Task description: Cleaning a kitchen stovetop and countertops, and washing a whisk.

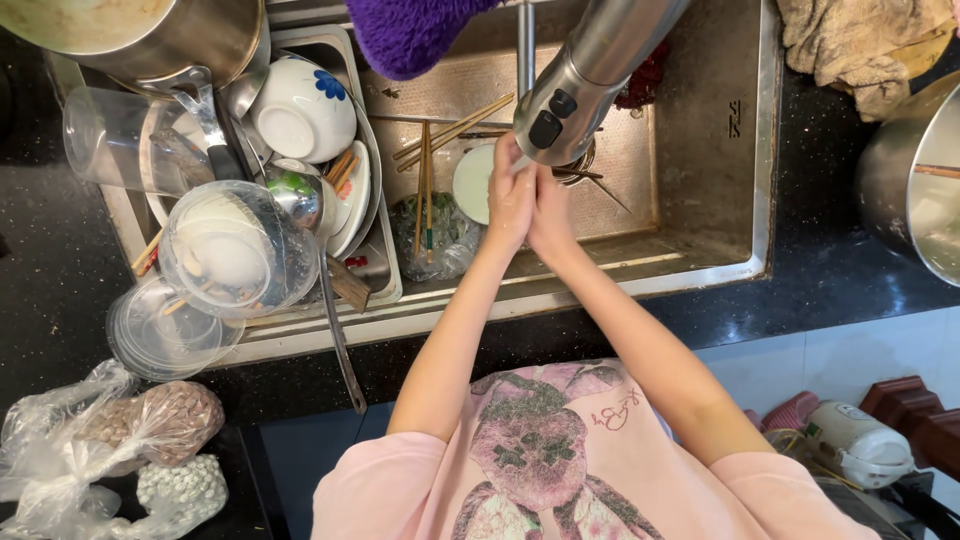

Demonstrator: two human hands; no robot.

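Steel sink (745, 150) behind the faucet head (560, 115): left hand (511, 200) and right hand (551, 215) pressed palm to palm directly beneath it, grasping nothing.

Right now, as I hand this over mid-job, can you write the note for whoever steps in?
Left hand and right hand are pressed together, empty, under the faucet head over the sink.
In the sink: chopsticks, a small white dish, a clear plastic bag.
In the rack on the left: white bowl, glass bowl, ladle.
Done: some dishes sit stacked in the rack.
Left: the sink items are still in the basin.
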